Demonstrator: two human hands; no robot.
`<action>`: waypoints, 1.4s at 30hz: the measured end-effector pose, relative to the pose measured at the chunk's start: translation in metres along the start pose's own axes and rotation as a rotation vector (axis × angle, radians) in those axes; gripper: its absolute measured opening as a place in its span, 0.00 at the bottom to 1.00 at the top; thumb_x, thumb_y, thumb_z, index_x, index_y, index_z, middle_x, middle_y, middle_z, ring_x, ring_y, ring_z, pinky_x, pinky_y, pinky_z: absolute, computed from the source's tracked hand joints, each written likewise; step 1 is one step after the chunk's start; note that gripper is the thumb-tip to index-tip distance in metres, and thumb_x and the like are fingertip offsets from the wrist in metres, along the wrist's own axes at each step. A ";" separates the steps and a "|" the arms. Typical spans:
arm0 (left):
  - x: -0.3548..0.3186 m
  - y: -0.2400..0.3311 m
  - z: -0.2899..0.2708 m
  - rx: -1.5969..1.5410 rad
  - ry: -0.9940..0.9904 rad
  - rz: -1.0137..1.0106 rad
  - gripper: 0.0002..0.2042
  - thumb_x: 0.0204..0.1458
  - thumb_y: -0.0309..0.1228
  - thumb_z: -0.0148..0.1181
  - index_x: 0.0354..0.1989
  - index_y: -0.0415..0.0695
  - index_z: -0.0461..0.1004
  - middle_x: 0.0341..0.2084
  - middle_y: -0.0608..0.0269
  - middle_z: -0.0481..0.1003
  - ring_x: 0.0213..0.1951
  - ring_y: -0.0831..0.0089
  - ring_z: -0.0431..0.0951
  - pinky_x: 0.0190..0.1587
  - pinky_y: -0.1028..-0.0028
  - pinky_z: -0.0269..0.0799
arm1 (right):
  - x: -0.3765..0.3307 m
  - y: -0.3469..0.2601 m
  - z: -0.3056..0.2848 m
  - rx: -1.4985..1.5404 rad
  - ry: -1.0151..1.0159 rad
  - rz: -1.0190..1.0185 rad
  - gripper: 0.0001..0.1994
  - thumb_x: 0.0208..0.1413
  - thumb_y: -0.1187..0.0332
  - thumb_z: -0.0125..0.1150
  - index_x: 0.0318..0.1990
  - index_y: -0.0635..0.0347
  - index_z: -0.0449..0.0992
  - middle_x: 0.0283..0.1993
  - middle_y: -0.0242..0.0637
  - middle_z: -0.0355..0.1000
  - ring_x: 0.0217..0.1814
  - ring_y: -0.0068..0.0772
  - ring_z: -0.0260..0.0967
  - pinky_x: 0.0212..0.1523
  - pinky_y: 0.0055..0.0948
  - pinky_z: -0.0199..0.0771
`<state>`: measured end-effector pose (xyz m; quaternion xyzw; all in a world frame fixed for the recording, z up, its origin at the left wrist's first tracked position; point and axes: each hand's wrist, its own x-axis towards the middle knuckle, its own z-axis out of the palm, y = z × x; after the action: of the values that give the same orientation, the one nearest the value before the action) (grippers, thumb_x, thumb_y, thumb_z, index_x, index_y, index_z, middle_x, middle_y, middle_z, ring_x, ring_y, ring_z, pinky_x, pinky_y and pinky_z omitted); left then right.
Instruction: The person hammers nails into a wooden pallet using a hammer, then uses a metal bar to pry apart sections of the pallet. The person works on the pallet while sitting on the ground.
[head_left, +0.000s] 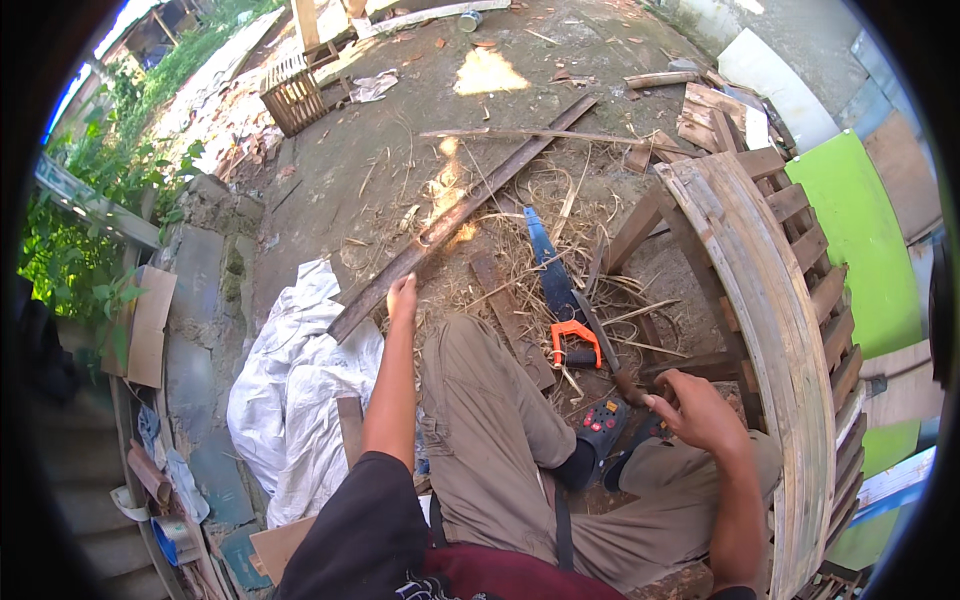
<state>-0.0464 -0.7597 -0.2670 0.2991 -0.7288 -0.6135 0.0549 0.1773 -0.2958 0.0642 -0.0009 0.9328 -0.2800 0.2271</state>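
My left hand point(402, 297) is closed on the edge of a long, dark wooden plank point(470, 205), which runs slantwise from beside the white cloth to the far middle of the ground. In front of my right knee, my right hand point(695, 408) grips the brown handle of a machete point(598, 335). Its dark, narrow blade points away from me. Right beside that blade lies a handsaw point(548, 262) with a blue blade and an orange and black handle. A shorter wooden board point(507, 315) rests on the ground between my left knee and the saw.
To my right stands a slatted wooden frame point(775, 330) with a pale curved board. A crumpled white cloth point(300, 385) lies at my left. Dry plant strips point(570, 225) litter the ground. Farther off are a wooden crate point(292, 97) and scrap wood point(712, 118). A clog point(603, 428) is on my foot.
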 end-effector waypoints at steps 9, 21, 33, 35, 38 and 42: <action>0.034 -0.126 -0.104 -0.894 0.340 -0.420 0.46 0.54 0.67 0.57 0.75 0.55 0.50 0.73 0.55 0.53 0.74 0.61 0.52 0.69 0.53 0.56 | 0.023 0.027 0.025 -0.306 -0.155 0.076 0.20 0.64 0.53 0.59 0.46 0.65 0.73 0.44 0.55 0.77 0.50 0.60 0.75 0.51 0.52 0.75; 0.023 -0.100 -0.107 -1.140 0.344 -0.511 0.16 0.55 0.31 0.53 0.52 0.47 0.69 0.50 0.57 0.73 0.48 0.60 0.74 0.51 0.57 0.72 | 0.033 0.035 0.031 -0.309 -0.152 0.115 0.22 0.63 0.51 0.60 0.47 0.66 0.75 0.46 0.56 0.78 0.52 0.60 0.75 0.51 0.52 0.75; -0.083 -0.037 -0.097 -1.379 0.326 -0.297 0.20 0.43 0.20 0.51 0.49 0.39 0.70 0.49 0.53 0.75 0.51 0.54 0.76 0.56 0.49 0.73 | 0.081 0.008 0.037 -0.417 -0.130 0.007 0.22 0.63 0.53 0.61 0.45 0.68 0.74 0.43 0.62 0.76 0.51 0.65 0.73 0.50 0.54 0.73; -0.095 -0.026 -0.110 -1.346 0.384 -0.192 0.19 0.43 0.20 0.51 0.47 0.38 0.70 0.48 0.51 0.76 0.50 0.54 0.77 0.55 0.50 0.74 | 0.094 0.002 0.038 -0.405 -0.106 -0.024 0.22 0.63 0.53 0.61 0.45 0.69 0.74 0.43 0.63 0.76 0.50 0.66 0.73 0.49 0.54 0.73; -0.136 0.039 -0.151 -1.397 0.239 0.253 0.19 0.47 0.21 0.49 0.50 0.38 0.74 0.46 0.52 0.80 0.51 0.54 0.80 0.55 0.55 0.77 | 0.095 0.006 0.031 -0.329 -0.055 0.020 0.21 0.62 0.54 0.61 0.45 0.68 0.74 0.42 0.62 0.76 0.49 0.66 0.73 0.49 0.54 0.73; -0.111 0.064 -0.263 -1.462 0.288 0.629 0.15 0.63 0.36 0.49 0.47 0.39 0.76 0.45 0.55 0.81 0.51 0.61 0.81 0.56 0.60 0.77 | 0.097 -0.005 0.021 -0.278 -0.019 -0.038 0.21 0.62 0.53 0.62 0.45 0.67 0.74 0.43 0.59 0.77 0.49 0.64 0.74 0.48 0.52 0.73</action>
<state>0.1385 -0.9258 -0.1127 0.0447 -0.1793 -0.8461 0.5000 0.0983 -0.3240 0.0101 -0.0525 0.9602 -0.1525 0.2281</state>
